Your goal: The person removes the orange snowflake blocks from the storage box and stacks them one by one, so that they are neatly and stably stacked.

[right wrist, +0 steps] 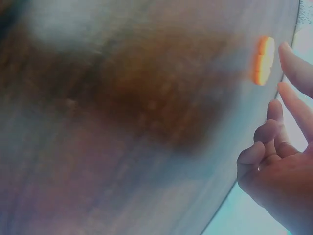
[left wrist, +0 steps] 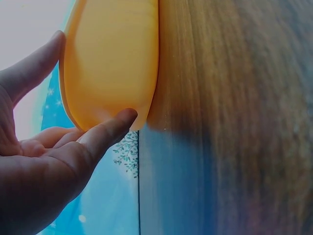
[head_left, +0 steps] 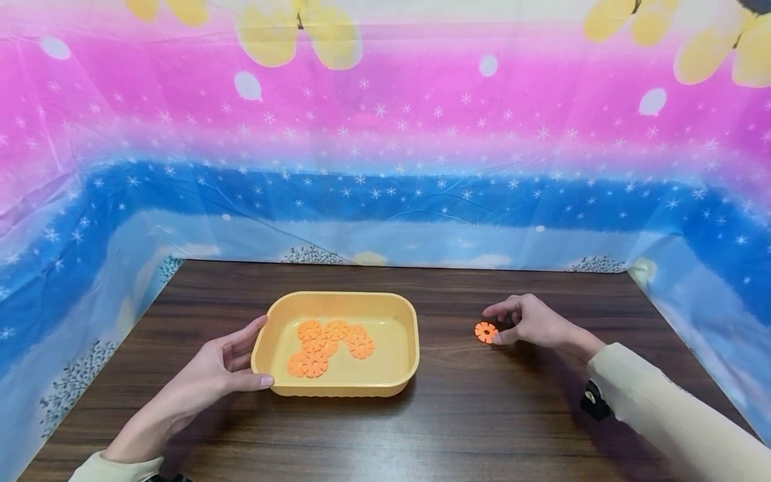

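On the right of the tabletop (head_left: 458,435), the right hand (head_left: 536,325) has thumb and forefinger parted beside a lone orange disc (head_left: 480,330), no pinch evident. The left hand (head_left: 211,368) grips the yellow tray (head_left: 343,389) at its end. Work appears well advanced: clustered discs (head_left: 325,347) inside, one outside. Surface dark wood-grain; printed cloth (head_left: 421,197) behind and at both sides.

This is a cloth-screened tabletop nook, the kind of room beyond hidden: behind the far edge of a dark wood-grain table (head_left: 512,422) and along its left and right sides hangs a printed fabric backdrop (head_left: 421,157), pink and blue, with white snowflakes (head_left: 380,110) and balloons (head_left: 247,86).
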A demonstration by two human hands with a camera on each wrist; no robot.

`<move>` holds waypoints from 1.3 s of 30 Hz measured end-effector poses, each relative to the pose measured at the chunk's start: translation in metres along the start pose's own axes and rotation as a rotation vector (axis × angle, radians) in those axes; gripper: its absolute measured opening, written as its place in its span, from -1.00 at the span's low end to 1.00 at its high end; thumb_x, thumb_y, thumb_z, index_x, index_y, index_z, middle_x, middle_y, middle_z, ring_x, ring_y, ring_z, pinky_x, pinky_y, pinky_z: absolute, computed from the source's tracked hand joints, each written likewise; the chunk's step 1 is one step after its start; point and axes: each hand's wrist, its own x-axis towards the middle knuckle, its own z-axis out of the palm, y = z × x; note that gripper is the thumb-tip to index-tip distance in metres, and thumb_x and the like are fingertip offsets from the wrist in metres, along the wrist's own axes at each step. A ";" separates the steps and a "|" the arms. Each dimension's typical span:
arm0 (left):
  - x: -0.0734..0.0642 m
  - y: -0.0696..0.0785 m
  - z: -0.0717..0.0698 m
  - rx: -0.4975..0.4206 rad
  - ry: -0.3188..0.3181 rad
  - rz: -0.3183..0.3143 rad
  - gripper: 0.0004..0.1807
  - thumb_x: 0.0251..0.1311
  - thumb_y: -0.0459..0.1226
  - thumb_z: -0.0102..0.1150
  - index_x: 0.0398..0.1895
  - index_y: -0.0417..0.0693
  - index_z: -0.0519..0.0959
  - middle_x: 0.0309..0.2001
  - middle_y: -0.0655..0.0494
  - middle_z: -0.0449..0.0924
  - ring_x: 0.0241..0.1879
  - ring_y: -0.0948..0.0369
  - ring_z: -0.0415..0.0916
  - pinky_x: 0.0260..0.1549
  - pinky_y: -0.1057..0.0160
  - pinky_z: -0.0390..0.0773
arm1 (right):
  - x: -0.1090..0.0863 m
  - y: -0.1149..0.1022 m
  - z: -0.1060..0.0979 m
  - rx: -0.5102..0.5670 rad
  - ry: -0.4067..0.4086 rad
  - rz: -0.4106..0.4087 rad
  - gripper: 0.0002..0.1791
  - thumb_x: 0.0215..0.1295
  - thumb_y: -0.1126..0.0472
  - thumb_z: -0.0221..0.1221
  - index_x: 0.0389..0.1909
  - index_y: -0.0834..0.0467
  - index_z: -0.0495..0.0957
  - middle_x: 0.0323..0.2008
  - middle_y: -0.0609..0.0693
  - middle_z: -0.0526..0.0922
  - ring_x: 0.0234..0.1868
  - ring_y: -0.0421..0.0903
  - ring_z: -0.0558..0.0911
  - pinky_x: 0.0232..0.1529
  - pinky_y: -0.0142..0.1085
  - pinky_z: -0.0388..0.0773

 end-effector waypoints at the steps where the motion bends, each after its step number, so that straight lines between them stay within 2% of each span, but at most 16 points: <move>1: 0.000 0.000 0.000 0.000 -0.001 -0.001 0.14 0.24 -0.41 0.49 0.73 -0.16 -0.09 0.65 -0.25 -0.03 0.48 -0.24 0.25 0.08 0.26 0.60 | 0.001 -0.002 -0.001 0.004 0.001 0.004 -0.45 0.18 0.27 0.55 0.19 0.31 0.69 -0.08 0.15 0.63 -0.34 -0.01 0.35 -0.34 -0.26 0.31; 11: 0.001 0.001 0.000 -0.009 -0.021 0.006 0.15 0.26 -0.40 0.47 0.74 -0.13 -0.13 0.67 -0.24 -0.10 0.51 -0.24 0.17 0.10 0.25 0.58 | 0.008 -0.022 -0.009 0.016 -0.004 -0.006 -0.42 0.21 0.26 0.52 0.25 0.32 0.64 -0.06 0.24 0.61 -0.36 0.01 0.31 -0.33 -0.20 0.29; 21: 0.001 0.002 0.000 0.017 -0.016 -0.014 0.15 0.26 -0.38 0.48 0.73 -0.16 -0.12 0.66 -0.28 -0.08 0.52 -0.25 0.16 0.11 0.23 0.57 | 0.017 -0.031 -0.015 -0.017 -0.024 -0.049 -0.44 0.24 0.25 0.51 0.24 0.33 0.64 -0.11 0.19 0.62 -0.42 -0.01 0.33 -0.35 -0.24 0.30; 28: 0.001 0.001 -0.001 0.005 -0.020 -0.013 0.16 0.25 -0.39 0.48 0.73 -0.15 -0.13 0.66 -0.28 -0.07 0.51 -0.24 0.18 0.11 0.24 0.58 | 0.022 -0.040 -0.016 -0.040 -0.034 -0.027 -0.45 0.25 0.22 0.51 0.24 0.28 0.66 -0.03 0.20 0.65 -0.30 0.03 0.40 -0.25 -0.15 0.37; 32: 0.001 0.001 -0.001 0.006 -0.020 -0.011 0.16 0.25 -0.39 0.48 0.73 -0.16 -0.13 0.66 -0.27 -0.08 0.51 -0.24 0.18 0.11 0.24 0.57 | 0.026 -0.046 -0.018 -0.049 -0.037 -0.009 -0.45 0.25 0.22 0.51 0.26 0.23 0.66 0.03 0.19 0.66 -0.30 0.06 0.40 -0.21 -0.11 0.40; 39: 0.002 0.000 -0.001 -0.005 -0.022 -0.003 0.15 0.25 -0.40 0.48 0.73 -0.18 -0.13 0.66 -0.27 -0.09 0.51 -0.24 0.17 0.11 0.24 0.58 | 0.037 -0.060 -0.019 -0.090 -0.028 -0.078 -0.49 0.25 0.19 0.51 0.21 0.19 0.70 0.08 0.08 0.73 -0.06 0.03 0.59 -0.07 -0.10 0.51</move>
